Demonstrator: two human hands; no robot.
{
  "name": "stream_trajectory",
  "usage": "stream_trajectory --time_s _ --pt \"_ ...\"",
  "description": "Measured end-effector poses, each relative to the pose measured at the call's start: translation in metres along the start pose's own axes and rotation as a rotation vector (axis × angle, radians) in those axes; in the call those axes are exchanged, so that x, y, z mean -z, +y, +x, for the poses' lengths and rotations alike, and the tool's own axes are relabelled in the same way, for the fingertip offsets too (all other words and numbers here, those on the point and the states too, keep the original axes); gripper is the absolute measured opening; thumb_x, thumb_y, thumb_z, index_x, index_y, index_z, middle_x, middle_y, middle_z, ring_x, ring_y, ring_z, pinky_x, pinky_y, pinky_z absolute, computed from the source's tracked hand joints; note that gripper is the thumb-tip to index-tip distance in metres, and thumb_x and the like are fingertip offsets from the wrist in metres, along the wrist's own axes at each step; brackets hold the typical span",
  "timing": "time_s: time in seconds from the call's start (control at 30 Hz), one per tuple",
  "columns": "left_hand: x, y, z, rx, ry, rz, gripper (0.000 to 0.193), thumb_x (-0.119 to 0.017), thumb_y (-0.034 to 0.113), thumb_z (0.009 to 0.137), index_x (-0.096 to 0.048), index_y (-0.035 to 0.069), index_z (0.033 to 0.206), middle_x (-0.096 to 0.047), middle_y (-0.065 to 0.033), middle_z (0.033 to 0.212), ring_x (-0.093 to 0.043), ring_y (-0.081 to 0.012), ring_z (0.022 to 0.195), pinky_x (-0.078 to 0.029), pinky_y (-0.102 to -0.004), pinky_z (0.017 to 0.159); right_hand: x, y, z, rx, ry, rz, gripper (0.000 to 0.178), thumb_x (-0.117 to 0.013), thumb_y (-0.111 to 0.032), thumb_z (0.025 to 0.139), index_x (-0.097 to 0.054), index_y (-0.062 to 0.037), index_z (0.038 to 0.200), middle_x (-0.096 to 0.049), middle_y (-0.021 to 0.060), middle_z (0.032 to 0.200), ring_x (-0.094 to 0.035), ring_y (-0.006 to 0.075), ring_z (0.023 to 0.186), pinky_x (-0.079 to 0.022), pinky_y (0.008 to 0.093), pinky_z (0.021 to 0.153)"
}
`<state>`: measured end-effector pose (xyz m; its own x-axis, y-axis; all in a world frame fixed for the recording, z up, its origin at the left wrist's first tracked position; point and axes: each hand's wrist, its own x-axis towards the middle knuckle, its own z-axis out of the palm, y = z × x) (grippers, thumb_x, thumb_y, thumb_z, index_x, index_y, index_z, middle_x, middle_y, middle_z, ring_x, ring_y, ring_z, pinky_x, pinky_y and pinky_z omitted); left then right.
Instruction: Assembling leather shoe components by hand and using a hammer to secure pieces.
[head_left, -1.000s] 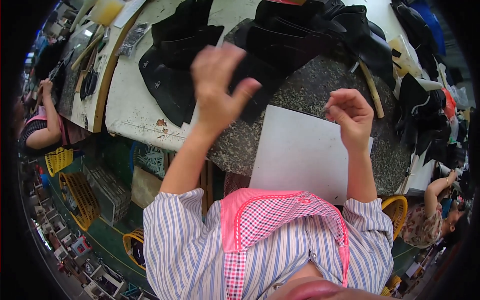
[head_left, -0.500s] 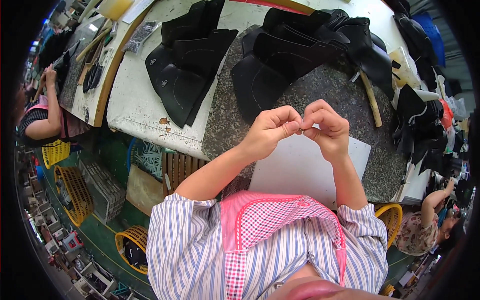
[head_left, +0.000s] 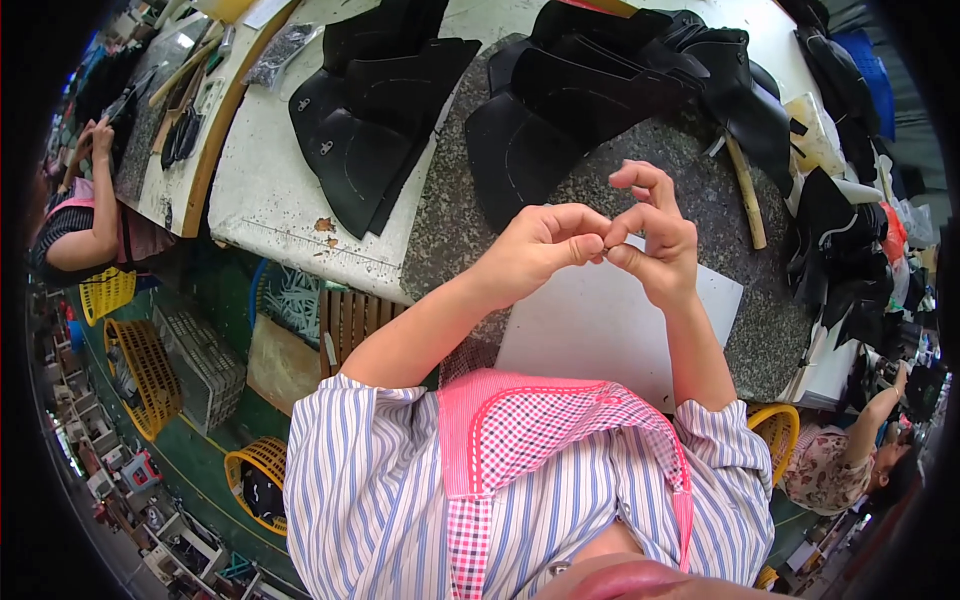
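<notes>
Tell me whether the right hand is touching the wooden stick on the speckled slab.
Apart. The head view shows the right hand left of the wooden stick, with bare speckled slab plainly visible between them.

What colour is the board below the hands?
Pale grey; the board shows best in the head view.
</notes>
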<state>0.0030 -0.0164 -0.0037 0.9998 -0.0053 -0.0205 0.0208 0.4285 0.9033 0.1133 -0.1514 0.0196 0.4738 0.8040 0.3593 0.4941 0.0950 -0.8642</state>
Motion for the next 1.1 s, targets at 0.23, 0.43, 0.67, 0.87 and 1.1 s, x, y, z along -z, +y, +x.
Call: stream_trajectory --time_s 0.23,0.43,0.67,0.87,1.1 --pt "0.003 -0.002 -0.003 0.072 0.02 -0.037 0.025 -0.055 0.017 0.082 -0.053 0.0 0.1 -0.056 -0.0037 0.088 -0.052 -0.0093 0.079 -0.044 -0.0249 0.073 -0.001 0.003 0.003 0.063 -0.116 -0.165 0.016 -0.07 -0.012 0.057 -0.055 -0.0078 0.062 -0.049 0.0087 0.105 -0.037 0.0287 0.11 -0.027 0.0429 0.092" --pt "-0.004 -0.007 -0.001 0.013 0.231 -0.174 0.012 -0.057 0.01 0.081 -0.054 0.0 0.088 -0.056 -0.0025 0.082 -0.052 -0.0059 0.074 -0.043 -0.0192 0.066 -0.015 0.021 0.003 -0.037 0.026 0.084 0.014 -0.068 -0.008 0.058 -0.057 -0.0071 0.066 -0.05 0.0066 0.101 -0.044 0.0228 0.1 -0.035 0.0339 0.085" --pt "0.055 0.007 0.006 -0.334 0.649 0.849 0.03 -0.067 0.019 0.071 -0.058 0.001 0.094 -0.055 -0.0078 0.085 -0.052 -0.017 0.077 -0.043 -0.0286 0.067 -0.029 0.037 0.014 -0.309 0.058 0.484 0.008 -0.064 -0.003 0.069 -0.057 -0.0014 0.074 -0.056 0.0053 0.084 -0.053 0.0105 0.075 -0.043 0.0223 0.068" --pt "0.09 -0.003 0.005 -0.261 0.8 1.516 0.059 -0.072 0.029 0.061 -0.049 0.003 0.108 -0.047 -0.0132 0.098 -0.042 -0.0304 0.091 -0.039 -0.0366 0.078 -0.042 0.043 0.044 -0.474 -0.066 0.457 0.01 -0.062 0.0 0.071 -0.057 0.0005 0.08 -0.059 0.0033 0.074 -0.056 0.0083 0.069 -0.045 0.0196 0.064" --pt "0.062 0.006 0.007 -0.257 0.741 0.694 0.045 -0.072 0.007 0.064 -0.05 0.002 0.103 -0.058 -0.0074 0.083 -0.056 -0.0175 0.074 -0.045 -0.0262 0.063 -0.057 0.05 0.066 -0.323 0.017 0.409 0.013 -0.066 0.002 0.067 -0.06 0.0015 0.079 -0.061 0.005 0.073 -0.057 0.0091 0.068 -0.046 0.02 0.063"
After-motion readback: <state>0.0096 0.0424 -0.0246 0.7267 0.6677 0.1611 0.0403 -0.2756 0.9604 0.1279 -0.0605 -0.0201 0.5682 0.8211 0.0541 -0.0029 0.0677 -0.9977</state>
